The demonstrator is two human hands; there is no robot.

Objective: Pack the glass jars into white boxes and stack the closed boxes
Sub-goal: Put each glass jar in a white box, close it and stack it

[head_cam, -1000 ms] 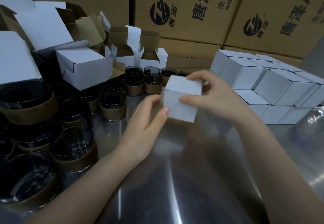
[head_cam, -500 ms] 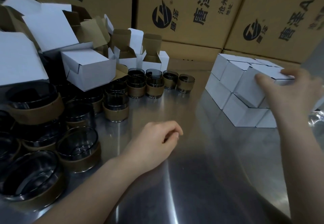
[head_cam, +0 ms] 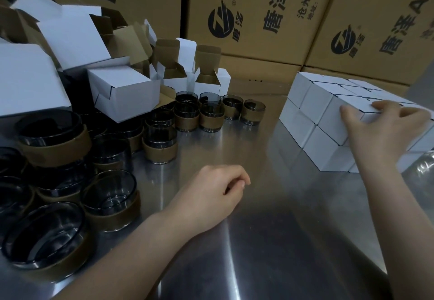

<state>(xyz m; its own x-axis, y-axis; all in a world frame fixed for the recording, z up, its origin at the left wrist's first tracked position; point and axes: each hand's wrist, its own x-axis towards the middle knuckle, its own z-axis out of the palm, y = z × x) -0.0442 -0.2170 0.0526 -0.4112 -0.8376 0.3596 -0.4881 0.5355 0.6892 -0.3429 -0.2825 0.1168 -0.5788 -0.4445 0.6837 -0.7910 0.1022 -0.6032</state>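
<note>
Table (head_cam: 270,241): polished steel, reflective, in front of me.
Cartons (head_cam: 246,6): brown, black print, stacked along far side.

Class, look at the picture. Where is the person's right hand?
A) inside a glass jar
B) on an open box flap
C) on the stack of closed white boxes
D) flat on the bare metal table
C: the right hand rests on the top row of the stack of closed white cardboard boxes. The left hand lies loosely curled on the shiny metal table.
</note>
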